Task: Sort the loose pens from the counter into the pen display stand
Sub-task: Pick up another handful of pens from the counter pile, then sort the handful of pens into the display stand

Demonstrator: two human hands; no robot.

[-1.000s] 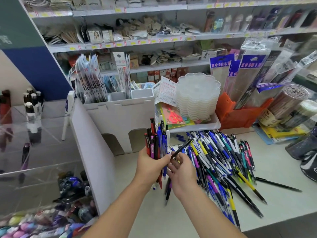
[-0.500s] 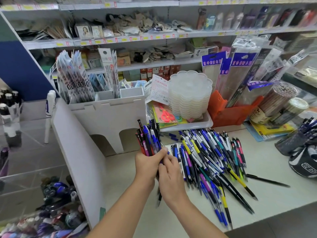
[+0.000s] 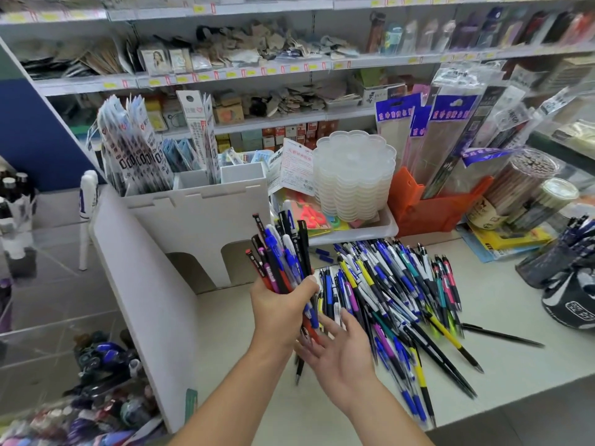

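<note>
My left hand grips a bundle of pens, red, black and blue, held upright above the counter. My right hand sits just below and right of the bundle, palm up with spread fingers, holding nothing. A big heap of loose pens in blue, black, yellow and green lies on the white counter to the right of both hands. One black pen lies apart from the heap. The white pen display stand rises behind my left hand, with packaged pens in its top compartments.
A white side panel walls off the left. A stack of clear plastic trays and an orange holder stand behind the heap. Dark pen cups sit at the right edge. Shelves of stationery fill the back.
My right hand has let go of the bundle and dropped below it, opening palm up. My left hand still grips the pens, now holding the bundle alone.
</note>
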